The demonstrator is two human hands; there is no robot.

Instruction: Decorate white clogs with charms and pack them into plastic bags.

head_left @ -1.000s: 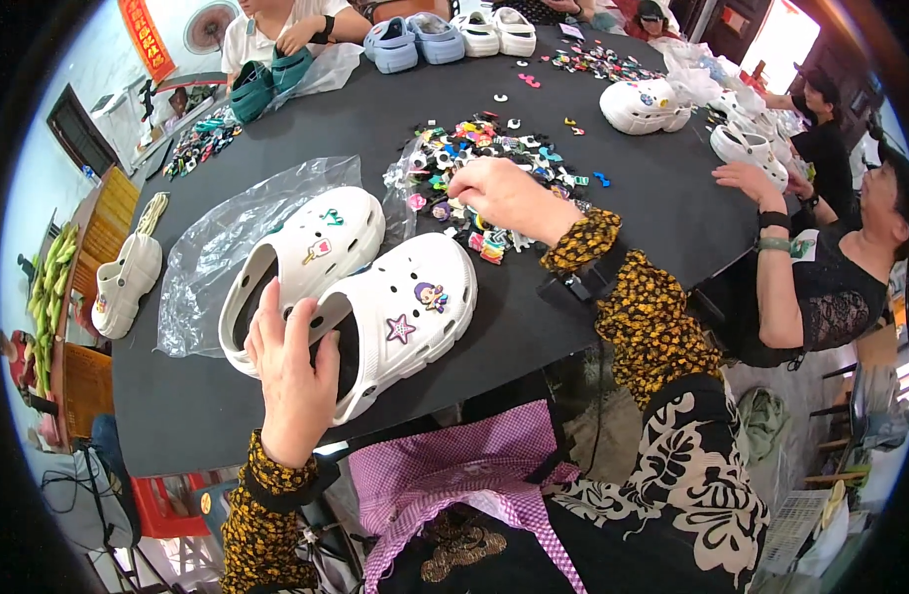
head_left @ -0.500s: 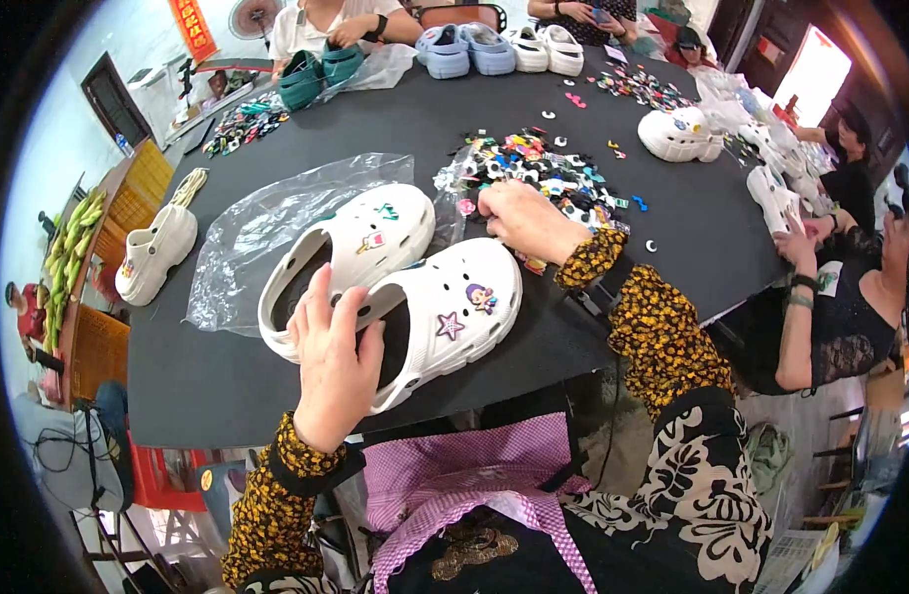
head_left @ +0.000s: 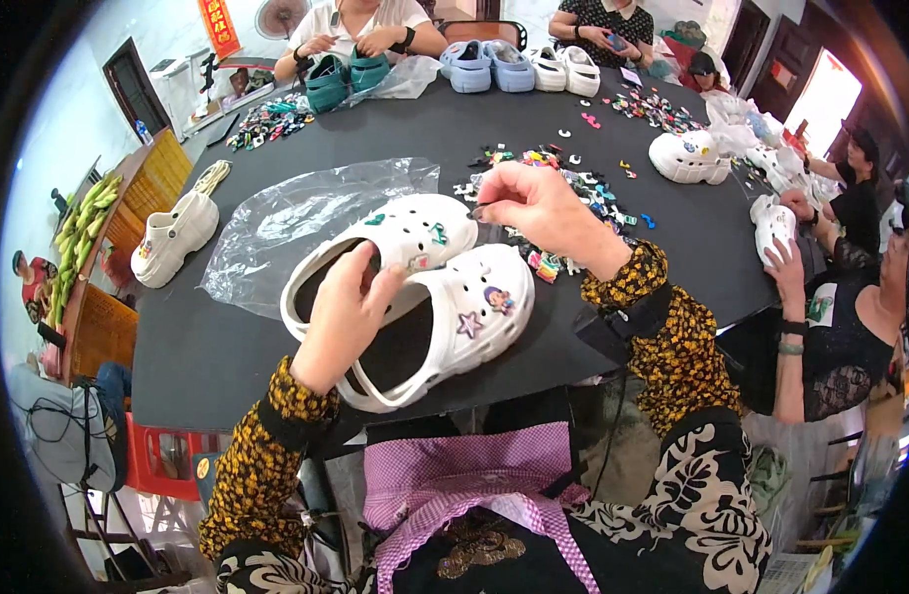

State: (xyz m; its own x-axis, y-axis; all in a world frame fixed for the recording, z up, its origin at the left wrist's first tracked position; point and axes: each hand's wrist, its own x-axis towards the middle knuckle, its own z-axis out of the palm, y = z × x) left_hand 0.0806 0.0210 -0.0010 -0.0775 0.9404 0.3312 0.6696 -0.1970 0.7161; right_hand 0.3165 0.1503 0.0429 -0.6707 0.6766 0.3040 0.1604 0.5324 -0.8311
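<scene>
Two white clogs lie side by side before me, toes pointing away. The left clog (head_left: 407,226) carries green charms. A star and a small figure charm decorate the right clog (head_left: 486,287). My left hand (head_left: 344,315) grips the left clog at its opening, where the two shoes meet, and partly hides it. Just past the toes, my right hand (head_left: 546,213) pinches a small dark piece, too small to name, above the edge of a pile of colourful shoe charms (head_left: 603,203).
A clear plastic bag (head_left: 266,228) lies left of the clogs, with another white clog (head_left: 177,238) beyond it. Green clogs (head_left: 328,84), blue clogs (head_left: 466,67) and more charm heaps (head_left: 271,121) sit along the far side. Co-workers handle shoes around the black table (head_left: 227,376).
My right hand has lifted from the charm pile and come near the clog toes with fingers pinched. My left hand has moved further over the left clog, which has turned slightly.
</scene>
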